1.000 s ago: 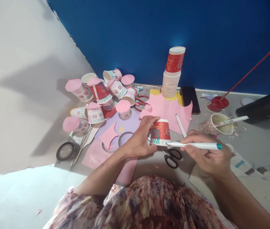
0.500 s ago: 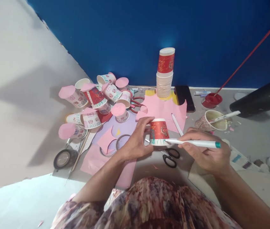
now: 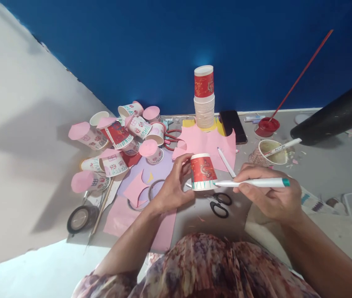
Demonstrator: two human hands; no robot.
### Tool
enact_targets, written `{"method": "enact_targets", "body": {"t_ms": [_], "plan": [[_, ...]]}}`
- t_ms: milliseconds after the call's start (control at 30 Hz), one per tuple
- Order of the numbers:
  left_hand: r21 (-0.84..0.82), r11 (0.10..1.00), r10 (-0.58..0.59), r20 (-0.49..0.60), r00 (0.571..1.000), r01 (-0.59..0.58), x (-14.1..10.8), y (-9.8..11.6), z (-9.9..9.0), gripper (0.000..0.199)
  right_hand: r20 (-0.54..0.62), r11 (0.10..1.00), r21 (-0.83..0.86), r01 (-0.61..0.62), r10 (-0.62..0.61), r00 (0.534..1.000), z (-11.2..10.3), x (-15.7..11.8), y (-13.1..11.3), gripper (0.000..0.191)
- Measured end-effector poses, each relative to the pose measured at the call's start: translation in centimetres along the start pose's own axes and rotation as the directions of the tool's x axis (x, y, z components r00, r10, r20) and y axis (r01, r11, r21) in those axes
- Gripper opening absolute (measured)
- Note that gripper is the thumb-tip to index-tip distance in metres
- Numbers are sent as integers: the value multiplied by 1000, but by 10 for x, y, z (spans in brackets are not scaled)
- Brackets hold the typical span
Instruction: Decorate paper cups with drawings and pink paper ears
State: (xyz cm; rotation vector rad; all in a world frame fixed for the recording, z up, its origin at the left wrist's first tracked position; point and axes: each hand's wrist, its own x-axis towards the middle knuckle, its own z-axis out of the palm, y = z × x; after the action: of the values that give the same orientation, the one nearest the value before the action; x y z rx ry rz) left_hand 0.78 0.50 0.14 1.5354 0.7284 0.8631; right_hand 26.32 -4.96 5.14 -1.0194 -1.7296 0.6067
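Upside down in front of me is a red paper cup (image 3: 203,170) with a gold dragon print. Green strokes run along the white band near its rim. My left hand (image 3: 176,184) holds the cup from its left side, fingers and thumb curved round it. In my right hand (image 3: 267,192) is a white marker (image 3: 261,182) with a green end, gripped like a pen. Its tip meets the right side of the white band. Black-handled scissors (image 3: 220,210) lie on the table just below the cup. Behind it, a second white marker (image 3: 226,162) rests on cut pink paper (image 3: 194,138).
Several decorated cups with pink paper tops (image 3: 116,164) crowd the left. A tall cup stack (image 3: 204,111) stands by the blue wall beside a phone (image 3: 233,126). At right are a red paint pot (image 3: 267,127), a cup holding a marker (image 3: 258,156) and a black cylinder (image 3: 325,114).
The cup has turned in my left hand, so the dragon print and more green strokes face me. The marker stays at the white band. My view has shifted slightly.
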Motion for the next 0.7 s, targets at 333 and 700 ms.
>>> {"method": "enact_targets", "body": {"t_ms": [333, 700], "plan": [[-143, 987, -73, -13, 997, 71, 0, 4, 2, 85, -16, 996, 83, -30, 32, 999, -3, -5, 3, 10], [-110, 994, -24, -62, 998, 17, 2, 4, 3, 86, -45, 988, 129, -90, 96, 994, -6, -5, 2, 10]]}}
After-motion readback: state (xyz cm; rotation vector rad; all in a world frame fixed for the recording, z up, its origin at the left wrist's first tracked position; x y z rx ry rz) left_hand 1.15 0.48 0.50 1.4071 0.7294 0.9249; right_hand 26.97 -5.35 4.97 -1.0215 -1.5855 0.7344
